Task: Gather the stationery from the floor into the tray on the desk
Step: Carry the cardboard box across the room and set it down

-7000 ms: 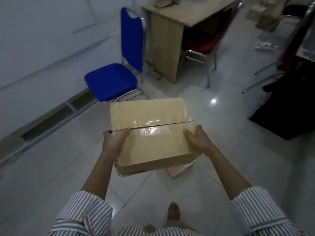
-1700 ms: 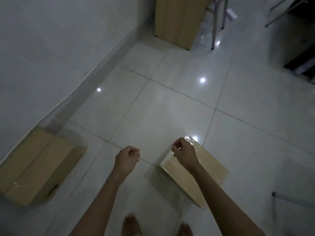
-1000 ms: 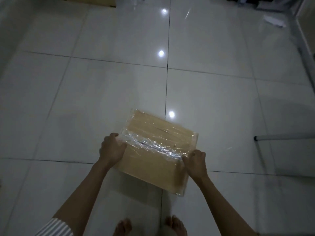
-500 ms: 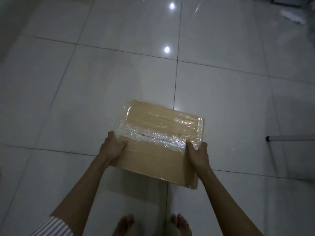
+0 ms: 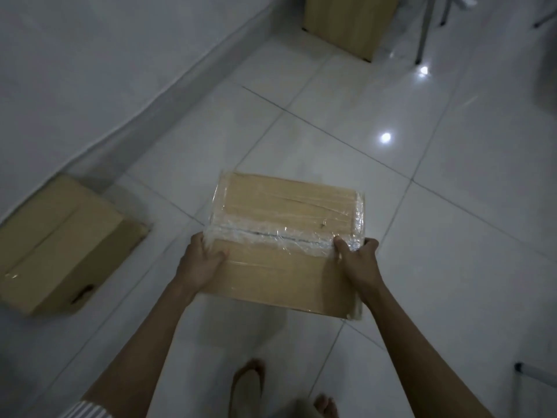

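Observation:
A flat cardboard box (image 5: 286, 212) sealed with shiny clear tape is held off the white tiled floor in front of me. My left hand (image 5: 200, 262) grips its left edge with the thumb on top. My right hand (image 5: 357, 260) grips its right edge at the tape seam. A second, larger cardboard box (image 5: 60, 245) lies on the floor by the wall at the left. No tray or loose stationery is in view.
The wooden side panel of a desk (image 5: 346, 22) stands at the top, with metal chair legs (image 5: 422, 28) to its right. A white wall (image 5: 90, 55) runs along the left. A metal leg (image 5: 533, 369) lies at the lower right. My bare feet (image 5: 247, 384) are below.
The taped box has come up off the floor in both hands. My view has swung left, bringing the wall, the larger box and the desk panel into sight.

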